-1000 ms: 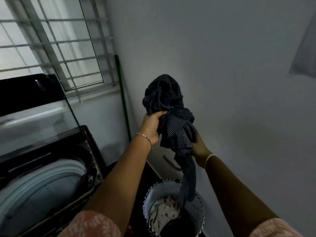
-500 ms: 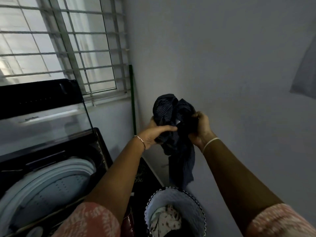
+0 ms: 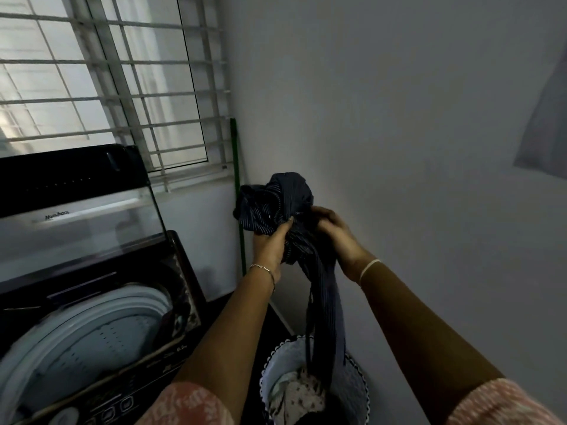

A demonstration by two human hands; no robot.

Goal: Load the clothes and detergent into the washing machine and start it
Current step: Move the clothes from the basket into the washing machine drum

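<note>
A dark blue striped garment is bunched up in front of the wall, above the laundry basket. My left hand grips its lower left side, and my right hand grips it from the right. A long strip of the garment hangs down into the basket. To the left stands the top-loading washing machine, its glass lid raised and its pale drum showing. More clothes lie in the basket. No detergent is in sight.
A barred window sits behind the machine. A green pole leans in the corner. The grey wall runs close along the right. The machine's control panel is at the lower left.
Both hands have lowered the garment from higher up and gathered it closer together. A strip of it now hangs into the basket. The view has shifted so that more of the window shows.
</note>
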